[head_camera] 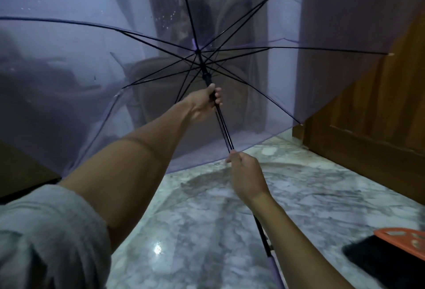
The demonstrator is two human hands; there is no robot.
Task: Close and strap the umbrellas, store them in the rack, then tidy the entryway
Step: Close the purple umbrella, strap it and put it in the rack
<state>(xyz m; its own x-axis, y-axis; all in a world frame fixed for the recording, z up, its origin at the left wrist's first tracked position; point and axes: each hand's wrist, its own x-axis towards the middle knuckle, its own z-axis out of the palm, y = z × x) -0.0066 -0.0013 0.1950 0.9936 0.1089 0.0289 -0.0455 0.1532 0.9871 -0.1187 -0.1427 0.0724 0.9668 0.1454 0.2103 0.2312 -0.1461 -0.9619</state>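
Observation:
A large see-through purple umbrella (87, 63) is spread wide open in front of me, its black ribs fanning out from the hub. Water drops dot the canopy. My left hand (205, 103) is shut around the black shaft (224, 131) just below the runner. Lower on the same shaft my right hand (247, 174) grips it. The shaft runs on under my right forearm to a purple handle (276, 272) near the bottom edge.
Pale marble floor (184, 231) lies underfoot, glossy and partly wet. A wooden door or cabinet (377, 118) stands at the right. At the lower right sits an orange perforated object (407, 240) over something black (379, 263). Dim furniture shows through the canopy.

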